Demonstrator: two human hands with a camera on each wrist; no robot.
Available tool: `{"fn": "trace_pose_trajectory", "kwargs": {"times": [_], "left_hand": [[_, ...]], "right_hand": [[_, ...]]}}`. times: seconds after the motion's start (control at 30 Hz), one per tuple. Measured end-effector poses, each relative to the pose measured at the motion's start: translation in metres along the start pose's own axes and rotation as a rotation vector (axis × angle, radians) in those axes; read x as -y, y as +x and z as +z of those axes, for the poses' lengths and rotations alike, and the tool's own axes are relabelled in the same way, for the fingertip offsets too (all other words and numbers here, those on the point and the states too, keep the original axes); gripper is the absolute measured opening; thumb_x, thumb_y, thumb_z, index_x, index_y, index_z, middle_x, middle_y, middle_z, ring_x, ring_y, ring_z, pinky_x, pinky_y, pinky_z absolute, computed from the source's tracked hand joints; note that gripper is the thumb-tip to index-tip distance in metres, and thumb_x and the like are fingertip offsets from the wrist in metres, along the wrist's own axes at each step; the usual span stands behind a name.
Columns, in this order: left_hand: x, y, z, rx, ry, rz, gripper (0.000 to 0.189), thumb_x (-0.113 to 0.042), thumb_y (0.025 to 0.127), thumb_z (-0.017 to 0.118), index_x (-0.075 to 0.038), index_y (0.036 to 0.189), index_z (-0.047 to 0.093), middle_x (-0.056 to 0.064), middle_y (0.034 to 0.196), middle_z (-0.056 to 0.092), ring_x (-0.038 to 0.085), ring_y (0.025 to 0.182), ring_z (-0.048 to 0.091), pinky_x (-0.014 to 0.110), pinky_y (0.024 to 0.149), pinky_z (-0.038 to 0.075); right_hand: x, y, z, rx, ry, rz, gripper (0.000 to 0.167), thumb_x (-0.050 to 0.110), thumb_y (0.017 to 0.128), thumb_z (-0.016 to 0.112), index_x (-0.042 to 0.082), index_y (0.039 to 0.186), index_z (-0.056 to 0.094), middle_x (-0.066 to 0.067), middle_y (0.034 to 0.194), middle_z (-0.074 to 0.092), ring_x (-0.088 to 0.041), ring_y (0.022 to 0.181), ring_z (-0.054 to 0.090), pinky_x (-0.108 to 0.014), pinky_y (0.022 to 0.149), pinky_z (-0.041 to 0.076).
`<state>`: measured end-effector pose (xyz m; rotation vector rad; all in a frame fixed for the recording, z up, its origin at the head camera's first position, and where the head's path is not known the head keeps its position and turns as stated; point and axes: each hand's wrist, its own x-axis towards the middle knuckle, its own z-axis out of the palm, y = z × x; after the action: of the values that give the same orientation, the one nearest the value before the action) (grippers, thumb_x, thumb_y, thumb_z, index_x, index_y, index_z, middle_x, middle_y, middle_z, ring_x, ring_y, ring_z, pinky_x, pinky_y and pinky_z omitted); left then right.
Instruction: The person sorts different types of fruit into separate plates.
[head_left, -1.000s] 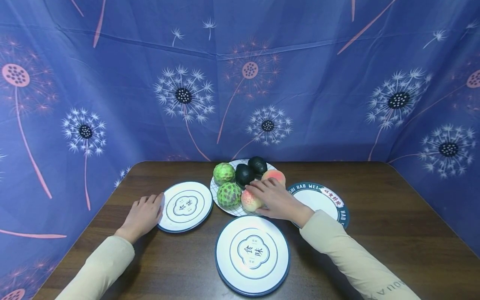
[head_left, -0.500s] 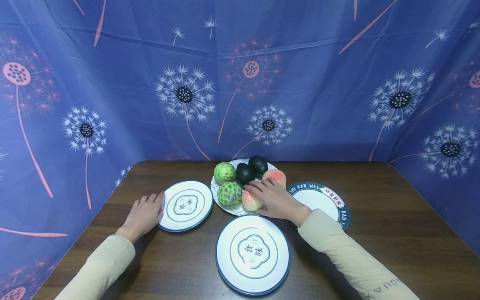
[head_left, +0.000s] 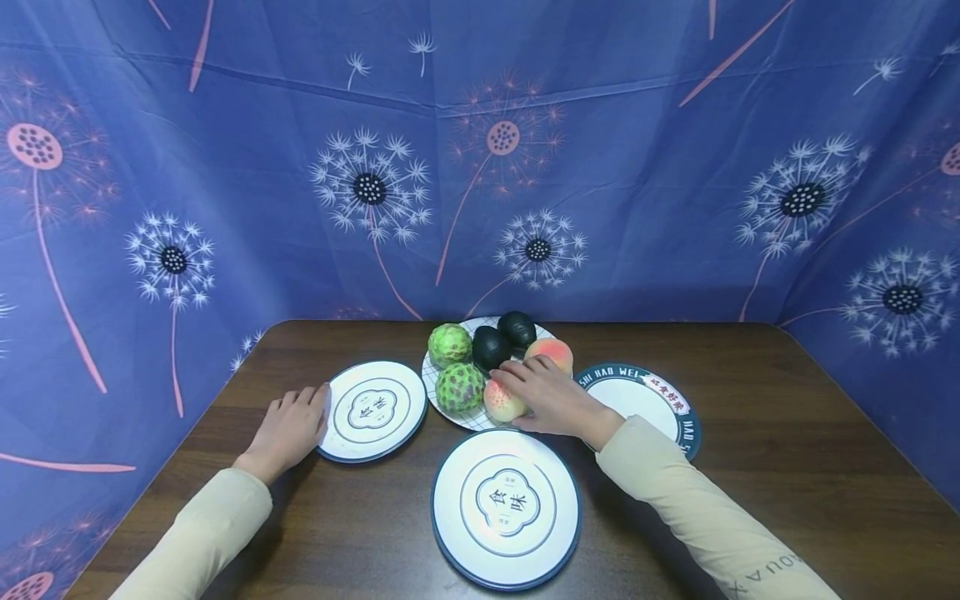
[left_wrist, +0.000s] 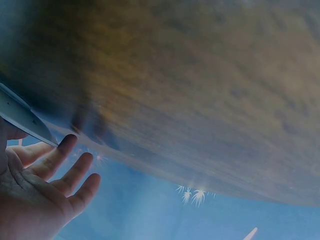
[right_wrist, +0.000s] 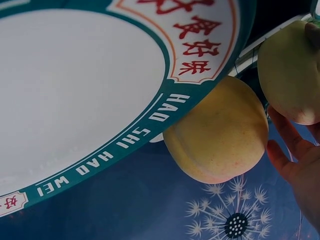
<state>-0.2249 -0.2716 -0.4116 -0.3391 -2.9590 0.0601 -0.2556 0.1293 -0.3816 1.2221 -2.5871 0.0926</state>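
Head cam: high, near side, looks fwd + down over most of table to far cloth. Wrist cams: v. close, facing far cloth; L by L hand, R by green-rimmed plate, sharing plate + peaches w/ head.

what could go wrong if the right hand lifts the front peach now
The right hand holds the front round pink-speckled yellow peach close to the nearer black oval fruit; lifting might nudge that across the round white grid-patterned plate. The left hand touches the leftmost round white blue-edged plate, so a stray push might slide it.
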Motion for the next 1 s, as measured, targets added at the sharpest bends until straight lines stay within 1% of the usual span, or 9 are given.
{"fn": "trace_pose_trajectory", "kwargs": {"times": [0.13, 0.33, 0.6, 0.8, 1.0], "left_hand": [[0.001, 0.000, 0.001, 0.003, 0.004, 0.001, 0.049, -0.019, 0.090, 0.049, 0.006, 0.132, 0.039, 0.027, 0.124, 0.049, 0.046, 0.112, 0.046, 0.060, 0.094, 0.035], [0.001, 0.001, 0.002, -0.014, 0.012, 0.014, 0.049, -0.019, 0.089, 0.050, 0.006, 0.130, 0.041, 0.027, 0.122, 0.051, 0.046, 0.111, 0.047, 0.060, 0.092, 0.036], [0.000, 0.000, 0.000, -0.027, 0.013, 0.013, 0.048, -0.019, 0.090, 0.049, 0.006, 0.130, 0.041, 0.027, 0.122, 0.051, 0.046, 0.110, 0.047, 0.060, 0.093, 0.036], [0.000, -0.001, 0.000, -0.022, 0.013, 0.009, 0.049, -0.019, 0.090, 0.049, 0.006, 0.131, 0.040, 0.027, 0.122, 0.051, 0.046, 0.111, 0.047, 0.060, 0.093, 0.036], [-0.001, -0.001, -0.001, -0.015, 0.025, 0.011, 0.049, -0.018, 0.089, 0.050, 0.006, 0.130, 0.040, 0.028, 0.123, 0.050, 0.046, 0.111, 0.047, 0.060, 0.092, 0.036]], "right_hand": [[0.000, 0.000, 0.000, 0.003, 0.005, 0.000, 0.076, 0.038, 0.070, 0.076, 0.015, 0.133, 0.043, -0.006, 0.129, 0.050, -0.026, 0.113, 0.047, -0.046, 0.100, 0.037], [0.000, -0.001, -0.003, 0.008, 0.010, 0.001, 0.076, 0.036, 0.069, 0.077, 0.015, 0.133, 0.043, -0.005, 0.129, 0.050, -0.026, 0.114, 0.047, -0.046, 0.101, 0.037], [0.001, 0.001, -0.010, -0.013, -0.010, -0.021, 0.076, 0.036, 0.069, 0.077, 0.015, 0.133, 0.043, -0.006, 0.127, 0.050, -0.026, 0.115, 0.047, -0.047, 0.100, 0.038], [0.002, 0.003, -0.016, -0.047, -0.031, -0.040, 0.076, 0.037, 0.068, 0.077, 0.014, 0.133, 0.043, -0.006, 0.126, 0.051, -0.026, 0.112, 0.049, -0.047, 0.097, 0.040], [0.004, 0.007, -0.023, -0.062, -0.010, -0.040, 0.077, 0.038, 0.067, 0.077, 0.015, 0.133, 0.043, -0.005, 0.128, 0.050, -0.025, 0.112, 0.048, -0.046, 0.097, 0.039]]}}
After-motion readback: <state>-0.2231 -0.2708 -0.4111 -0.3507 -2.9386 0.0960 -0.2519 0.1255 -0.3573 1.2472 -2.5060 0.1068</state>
